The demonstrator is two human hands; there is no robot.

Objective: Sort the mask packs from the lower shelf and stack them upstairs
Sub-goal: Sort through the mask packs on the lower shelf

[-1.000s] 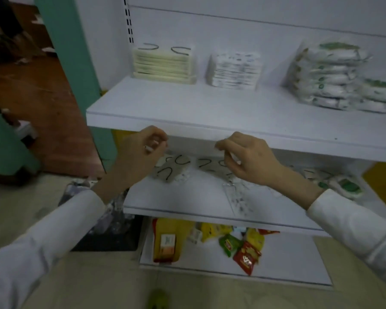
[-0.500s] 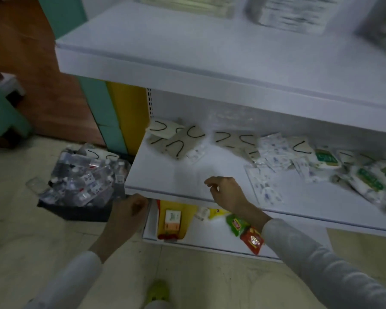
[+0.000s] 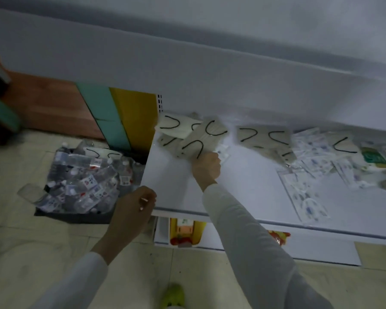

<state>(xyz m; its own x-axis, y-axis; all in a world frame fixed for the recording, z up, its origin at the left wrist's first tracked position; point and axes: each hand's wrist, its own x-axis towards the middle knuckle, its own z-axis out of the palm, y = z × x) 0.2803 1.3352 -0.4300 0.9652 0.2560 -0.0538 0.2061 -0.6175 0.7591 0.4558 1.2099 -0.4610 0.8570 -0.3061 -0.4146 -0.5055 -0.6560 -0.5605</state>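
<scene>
Beige mask packs with black ear loops (image 3: 195, 139) lie in a loose pile at the back left of the lower shelf (image 3: 243, 188). My right hand (image 3: 206, 168) reaches in and pinches the near edge of the front beige pack; its fingertips are hidden. More beige packs (image 3: 263, 137) lie to the right, then clear packs with blue print (image 3: 303, 195) and green-labelled packs (image 3: 374, 158). My left hand (image 3: 133, 208) hangs curled by the shelf's front left corner and holds nothing I can see. The upper shelf (image 3: 210, 74) juts out overhead; its top is hidden.
A dark bin of empty plastic bottles (image 3: 83, 179) stands on the floor left of the shelf. Snack packets (image 3: 183, 230) lie on the bottom shelf beneath. My green shoe (image 3: 173, 296) is on the tiled floor. Teal and yellow panels (image 3: 120, 121) stand behind the bin.
My view has dropped from the upper shelf to the lower one. My right hand moved from the shelf's front edge back to the beige packs. My left hand lowered to the front corner.
</scene>
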